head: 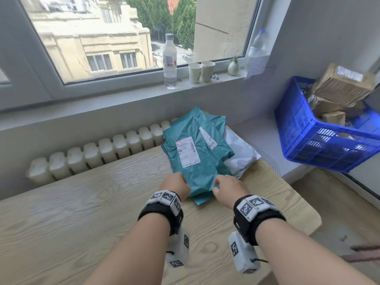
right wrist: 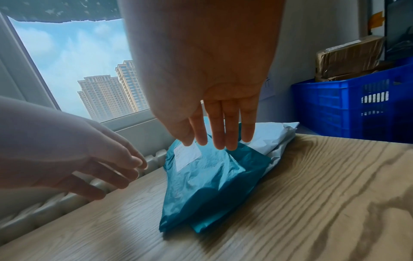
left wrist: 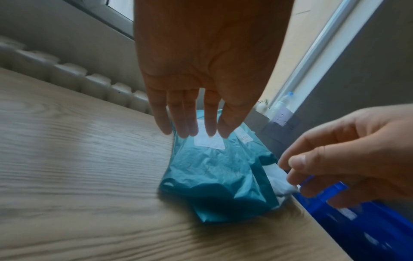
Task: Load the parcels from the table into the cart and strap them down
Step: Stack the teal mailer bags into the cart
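Nearby, brown boxes (head: 341, 87) fill the blue crate (head: 320, 145) beside the table (head: 82, 212).

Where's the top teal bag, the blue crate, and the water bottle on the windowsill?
top teal bag (head: 191, 171), head view, on its crinkled middle below the label.
blue crate (head: 304, 138), head view, on its slotted left wall.
water bottle (head: 169, 64), head view, on its clear body.

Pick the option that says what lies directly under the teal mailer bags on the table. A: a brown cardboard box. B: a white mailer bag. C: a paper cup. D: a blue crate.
B: in the head view a white mailer bag sticks out from beneath the right side of the teal mailer bags on the wooden table.
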Available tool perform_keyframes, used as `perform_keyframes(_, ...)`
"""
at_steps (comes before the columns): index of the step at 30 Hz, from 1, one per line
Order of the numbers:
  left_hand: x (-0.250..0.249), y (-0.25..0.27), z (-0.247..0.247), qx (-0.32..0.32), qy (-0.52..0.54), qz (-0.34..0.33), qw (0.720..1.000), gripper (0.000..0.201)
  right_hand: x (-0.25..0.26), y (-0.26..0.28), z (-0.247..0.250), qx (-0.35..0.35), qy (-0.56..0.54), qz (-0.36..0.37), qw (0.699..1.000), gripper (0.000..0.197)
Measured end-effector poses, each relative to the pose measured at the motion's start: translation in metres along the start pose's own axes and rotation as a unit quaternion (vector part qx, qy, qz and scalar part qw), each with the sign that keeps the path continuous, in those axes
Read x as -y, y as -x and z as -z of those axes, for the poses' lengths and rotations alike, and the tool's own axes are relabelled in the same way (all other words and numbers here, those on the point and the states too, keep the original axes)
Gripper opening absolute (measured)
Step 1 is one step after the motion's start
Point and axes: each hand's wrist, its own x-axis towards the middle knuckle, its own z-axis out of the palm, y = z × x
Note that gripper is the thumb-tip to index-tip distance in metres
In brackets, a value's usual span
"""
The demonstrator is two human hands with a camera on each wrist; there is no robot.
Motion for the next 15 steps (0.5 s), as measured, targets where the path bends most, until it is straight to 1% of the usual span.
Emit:
perform_keyframes(4,-0.008,-0.027,-0.006,-0.016,0.022,0.049,0.998,0.031,-0.012,-0.039,0.008,0.015,-0.016,0.014,1.0,0.03)
perform_keyframes(11,-0.021,-0.081,-0.027,-0.011,0.072,0.159,0.985,0.052,-0.032,-0.11,0.01,0.058,-0.078,0.03,0.995,0.037)
perform_keyframes(15,-0.025,-0.104,-0.038,-0.018,0.101,0.195,0.975,0.059,-0.037,-0.141,0.007,0.052,-0.114,0.05,0.991,0.037)
